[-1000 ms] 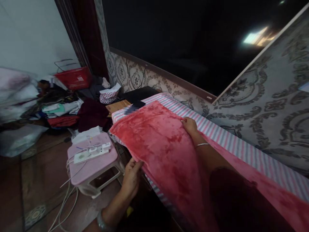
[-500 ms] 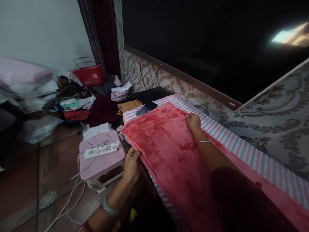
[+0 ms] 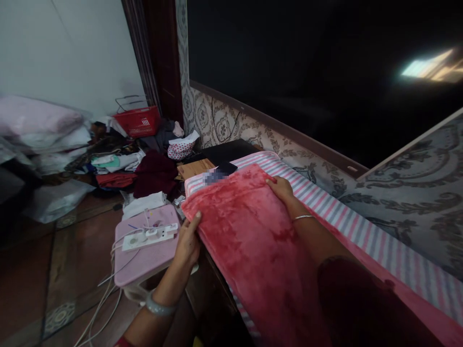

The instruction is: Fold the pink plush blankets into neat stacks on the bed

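Observation:
A folded pink-red plush blanket (image 3: 246, 231) lies along a striped cloth (image 3: 311, 185) on a long, narrow surface. My right hand (image 3: 282, 190) pinches the blanket's far right corner, thumb on top. At the near left edge, my left hand (image 3: 188, 243) grips the border between thumb and fingers, and some of those fingers are hidden beneath it. Just beyond the blanket's far end are a dark flat object (image 3: 227, 167) and a blurred patch.
Left of the blanket stands a pink stool (image 3: 144, 260) bearing a power strip (image 3: 150, 237) with trailing cables. Behind it are piled clothes (image 3: 155, 168) and a red basket (image 3: 139, 121). A wooden board (image 3: 195, 168) sits past the striped cloth. A large television (image 3: 307, 72) hangs on the right.
My left hand has shifted up along the blanket's left edge, toward its far corner. My right hand has moved slightly left and down with its corner. The view has tilted a little.

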